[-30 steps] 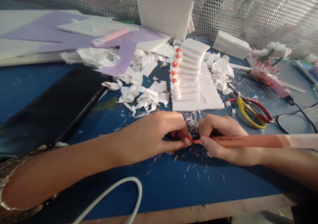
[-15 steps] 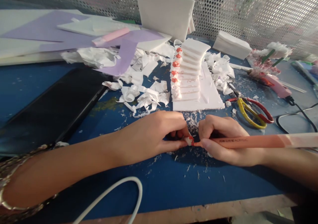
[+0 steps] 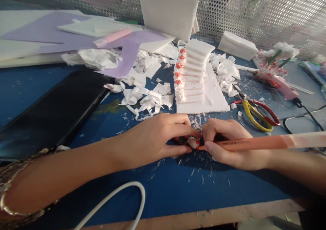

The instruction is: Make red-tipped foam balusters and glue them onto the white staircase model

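Observation:
My left hand (image 3: 173, 135) has a small white piece with red marks (image 3: 193, 142) between thumb and fingers, close above the blue table. My right hand (image 3: 229, 141) grips an orange-red acrylic marker (image 3: 257, 143) like a pen, its tip at the lower right side of the piece. Whether the tip touches is hard to tell. Behind my hands a white board (image 3: 214, 94) carries a row of folded white strips (image 3: 195, 77), several with red-coloured rolled ends on the left.
A dark flat device (image 3: 56, 104) lies left, near white scraps (image 3: 150, 97). Red-and-yellow-handled pliers (image 3: 257, 112) and a pink corded tool (image 3: 282, 87) are on the right. A white cable (image 3: 122, 192) loops in front. Foam sheets (image 3: 168, 11) stand against perforated metal at the back.
My left index finger has stretched to the right over the small piece, which now shows more of its white side. The marker's rear end has risen a little.

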`<state>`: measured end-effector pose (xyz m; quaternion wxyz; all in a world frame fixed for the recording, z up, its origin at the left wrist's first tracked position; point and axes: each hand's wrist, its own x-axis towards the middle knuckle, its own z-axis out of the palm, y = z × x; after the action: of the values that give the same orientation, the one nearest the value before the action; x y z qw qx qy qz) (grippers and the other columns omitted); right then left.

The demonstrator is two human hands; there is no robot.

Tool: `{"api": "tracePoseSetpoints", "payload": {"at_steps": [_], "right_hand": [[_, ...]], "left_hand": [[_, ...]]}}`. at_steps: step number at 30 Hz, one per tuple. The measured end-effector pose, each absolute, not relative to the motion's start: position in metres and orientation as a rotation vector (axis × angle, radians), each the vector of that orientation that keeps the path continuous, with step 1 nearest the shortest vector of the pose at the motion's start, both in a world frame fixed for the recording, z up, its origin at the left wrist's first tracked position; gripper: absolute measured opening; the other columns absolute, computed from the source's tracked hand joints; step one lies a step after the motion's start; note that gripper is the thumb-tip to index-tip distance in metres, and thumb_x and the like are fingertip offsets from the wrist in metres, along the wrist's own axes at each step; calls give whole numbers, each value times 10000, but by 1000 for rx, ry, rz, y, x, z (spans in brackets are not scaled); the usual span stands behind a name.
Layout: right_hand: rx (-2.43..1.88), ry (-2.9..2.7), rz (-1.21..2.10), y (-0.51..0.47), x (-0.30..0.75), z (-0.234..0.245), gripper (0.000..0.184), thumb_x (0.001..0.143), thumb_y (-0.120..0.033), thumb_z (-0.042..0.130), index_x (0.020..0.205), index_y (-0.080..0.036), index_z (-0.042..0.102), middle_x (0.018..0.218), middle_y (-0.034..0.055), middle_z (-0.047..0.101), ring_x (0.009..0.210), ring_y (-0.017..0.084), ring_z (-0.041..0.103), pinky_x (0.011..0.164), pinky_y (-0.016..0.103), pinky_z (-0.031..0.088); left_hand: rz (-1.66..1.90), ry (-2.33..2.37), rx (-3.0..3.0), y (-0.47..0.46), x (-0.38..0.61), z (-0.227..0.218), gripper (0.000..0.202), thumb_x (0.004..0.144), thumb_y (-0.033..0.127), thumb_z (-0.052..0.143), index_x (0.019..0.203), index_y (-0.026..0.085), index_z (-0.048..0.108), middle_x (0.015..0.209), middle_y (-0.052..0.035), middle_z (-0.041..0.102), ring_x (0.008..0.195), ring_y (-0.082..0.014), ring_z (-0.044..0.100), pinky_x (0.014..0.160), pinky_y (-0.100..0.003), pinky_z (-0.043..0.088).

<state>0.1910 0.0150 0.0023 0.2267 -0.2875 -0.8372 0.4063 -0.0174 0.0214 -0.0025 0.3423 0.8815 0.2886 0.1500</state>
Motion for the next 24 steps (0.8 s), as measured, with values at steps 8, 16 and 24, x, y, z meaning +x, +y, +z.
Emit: {"api": "tracePoseSetpoints", "payload": {"at_steps": [8, 16, 24], "right_hand": [[-753, -2284, 1145, 16, 191, 0, 138, 750, -148, 506, 645, -159, 418, 564, -42, 438, 488, 39, 385, 462, 167, 328], [-729, -2266, 1154, 15, 190, 1, 147, 760, -147, 522, 660, -154, 414, 580, -48, 452, 489, 22, 371, 461, 145, 323], [-772, -2275, 1153, 15, 191, 0, 145, 762, -165, 512, 654, -158, 416, 568, -46, 448, 476, 28, 373, 446, 155, 314]], "left_hand": [[415, 737, 2262, 21, -15, -3, 74, 815, 206, 551, 872, 180, 592, 834, 12, 552, 723, -81, 524, 644, -167, 381], [434, 757, 2284, 21, -14, -3, 62, 789, 204, 579, 843, 176, 590, 794, 19, 549, 691, -83, 508, 614, -176, 367], [367, 745, 2344, 22, -14, -3, 117, 808, 183, 544, 877, 205, 637, 846, 1, 550, 729, -99, 532, 653, -198, 377]]}}
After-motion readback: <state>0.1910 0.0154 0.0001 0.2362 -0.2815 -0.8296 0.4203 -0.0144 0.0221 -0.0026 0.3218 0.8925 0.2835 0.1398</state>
